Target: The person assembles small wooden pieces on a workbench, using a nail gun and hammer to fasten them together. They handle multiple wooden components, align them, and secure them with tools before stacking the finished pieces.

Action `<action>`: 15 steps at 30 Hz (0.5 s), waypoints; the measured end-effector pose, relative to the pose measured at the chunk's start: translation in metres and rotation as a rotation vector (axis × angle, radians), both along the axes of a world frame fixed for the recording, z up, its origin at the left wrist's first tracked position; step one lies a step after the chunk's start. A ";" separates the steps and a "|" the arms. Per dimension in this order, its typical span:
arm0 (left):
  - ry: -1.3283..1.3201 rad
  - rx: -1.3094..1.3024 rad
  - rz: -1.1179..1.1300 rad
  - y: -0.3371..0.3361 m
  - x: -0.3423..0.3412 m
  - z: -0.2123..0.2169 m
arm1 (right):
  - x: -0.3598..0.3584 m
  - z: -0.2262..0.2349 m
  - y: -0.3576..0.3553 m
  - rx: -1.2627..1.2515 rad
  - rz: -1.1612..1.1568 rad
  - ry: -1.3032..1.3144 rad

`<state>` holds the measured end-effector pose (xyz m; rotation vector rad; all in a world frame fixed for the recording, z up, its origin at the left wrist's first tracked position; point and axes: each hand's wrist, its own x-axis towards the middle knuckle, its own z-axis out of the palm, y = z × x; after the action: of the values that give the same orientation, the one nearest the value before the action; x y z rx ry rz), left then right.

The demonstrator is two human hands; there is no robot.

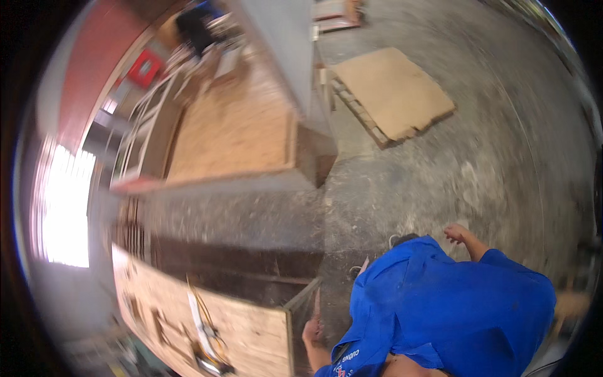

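Note:
My left hand [313, 330] is at the lower middle, beside the near right corner of a pale wooden bench top [257, 323]. Its fingers look curled around a thin reddish-brown upright piece [317, 303], too blurred to name. Held out over the concrete floor on the right is my right hand [456, 234], its fingers folded in a loose fist with nothing visible in them. On the bench top lie a long pale strip [196, 314], a yellow cord or hose [213, 333] and a dark tool-like thing, smeared by motion.
Beyond the bench stands a large table [239, 138] with a brown board surface and clutter at its far end. A tall grey panel [276, 44] rises beside it. A flat tan sheet [392, 88] lies on a pallet-like base on the floor [490, 169]. A bright window [66, 207] is at left.

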<state>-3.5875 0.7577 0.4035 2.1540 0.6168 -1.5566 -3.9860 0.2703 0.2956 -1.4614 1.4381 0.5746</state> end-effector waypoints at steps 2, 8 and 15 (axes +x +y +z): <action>-0.101 -0.128 -0.443 -0.085 0.012 -0.004 | -0.031 -0.006 0.030 -0.046 -0.179 -0.087; -0.511 -0.440 -1.001 -0.384 0.020 -0.012 | -0.108 -0.044 0.060 -0.037 -0.430 -0.123; -0.489 -0.477 -1.165 -0.618 -0.057 -0.025 | -0.216 -0.074 -0.043 0.175 -0.950 -0.141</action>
<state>-3.6443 0.1400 0.3788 2.4031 -1.2383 -1.2585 -4.2024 0.2269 0.2213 -0.5406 1.7041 -0.0086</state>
